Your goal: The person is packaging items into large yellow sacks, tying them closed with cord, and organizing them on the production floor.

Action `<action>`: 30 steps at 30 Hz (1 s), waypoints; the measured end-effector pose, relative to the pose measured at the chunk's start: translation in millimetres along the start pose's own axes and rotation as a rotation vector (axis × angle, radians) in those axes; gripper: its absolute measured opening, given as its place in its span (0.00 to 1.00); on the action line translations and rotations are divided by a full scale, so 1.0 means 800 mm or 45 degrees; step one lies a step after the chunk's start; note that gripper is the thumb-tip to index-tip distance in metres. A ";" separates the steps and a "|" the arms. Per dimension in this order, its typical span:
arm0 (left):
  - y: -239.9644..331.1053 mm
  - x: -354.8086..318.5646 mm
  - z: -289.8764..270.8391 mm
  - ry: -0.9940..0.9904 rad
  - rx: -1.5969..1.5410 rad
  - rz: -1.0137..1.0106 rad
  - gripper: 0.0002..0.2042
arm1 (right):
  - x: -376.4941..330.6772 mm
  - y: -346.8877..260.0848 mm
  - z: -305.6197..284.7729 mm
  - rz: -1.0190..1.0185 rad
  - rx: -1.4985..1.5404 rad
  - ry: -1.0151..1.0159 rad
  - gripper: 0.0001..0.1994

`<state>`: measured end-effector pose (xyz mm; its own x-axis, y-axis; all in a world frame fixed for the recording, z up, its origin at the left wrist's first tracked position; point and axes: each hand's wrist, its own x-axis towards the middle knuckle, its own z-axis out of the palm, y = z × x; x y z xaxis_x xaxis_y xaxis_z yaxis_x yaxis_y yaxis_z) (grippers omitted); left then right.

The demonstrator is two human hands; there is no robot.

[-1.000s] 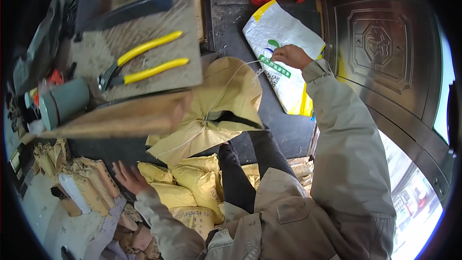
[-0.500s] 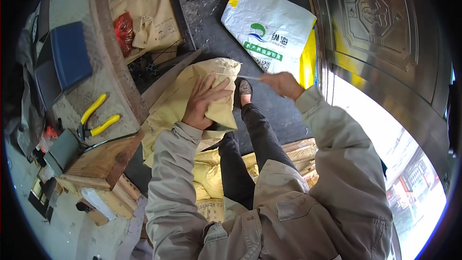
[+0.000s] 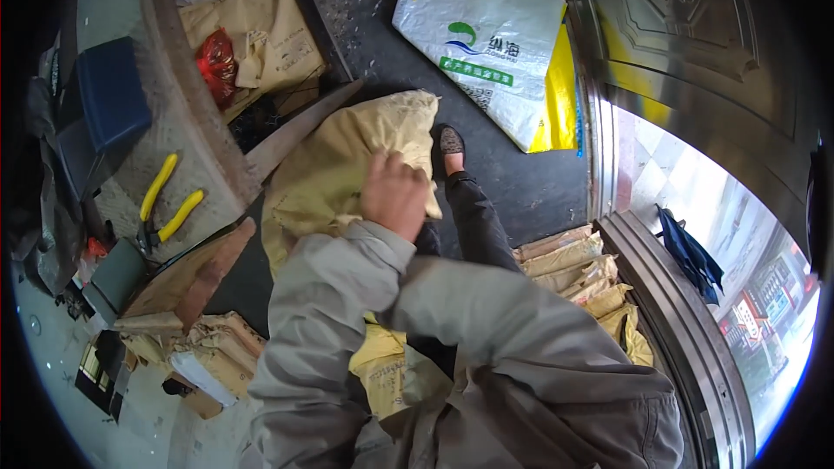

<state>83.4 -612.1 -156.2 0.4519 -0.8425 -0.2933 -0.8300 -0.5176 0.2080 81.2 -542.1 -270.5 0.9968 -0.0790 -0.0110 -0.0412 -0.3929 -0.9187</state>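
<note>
A tan paper sack (image 3: pixel 326 156) stands bulging in front of me. My left hand (image 3: pixel 396 197) is closed on its near top side, knuckles up and fingers curled into the paper. My right sleeve (image 3: pixel 486 295) crosses leftward and passes beneath my left forearm, which hides my right hand. Whatever my right hand holds or touches cannot be seen.
Yellow-handled pliers (image 3: pixel 181 215) lie on the counter at left, near a dark blue box (image 3: pixel 113 91). A white and yellow woven bag (image 3: pixel 486 26) lies ahead on the dark floor. Folded paper sacks (image 3: pixel 565 260) line the doorway at right, and a metal door (image 3: pixel 695 52) stands beyond.
My right hand, earlier out to the right with a thin strand stretched from the sack, has swung left under my left forearm. My left fingers, spread before, have curled onto the sack.
</note>
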 end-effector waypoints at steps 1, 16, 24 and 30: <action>0.006 0.000 -0.006 0.009 0.007 0.013 0.07 | 0.006 -0.004 0.002 0.027 0.036 0.139 0.06; 0.017 -0.079 -0.017 0.629 -0.796 -0.610 0.30 | 0.204 0.038 -0.227 -0.086 -0.632 -1.243 0.08; -0.024 -0.024 0.069 0.498 -1.205 -0.364 0.18 | 0.216 0.079 -0.246 -1.175 -1.074 -0.934 0.05; -0.019 -0.042 0.046 1.015 -2.335 -1.013 0.06 | 0.053 0.171 -0.332 -0.385 -0.931 -0.791 0.04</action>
<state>69.1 -570.5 -183.6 0.8639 -0.0457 -0.5015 0.5005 0.1878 0.8451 99.7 -842.6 -291.4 0.8228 0.5269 -0.2130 0.3953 -0.7999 -0.4515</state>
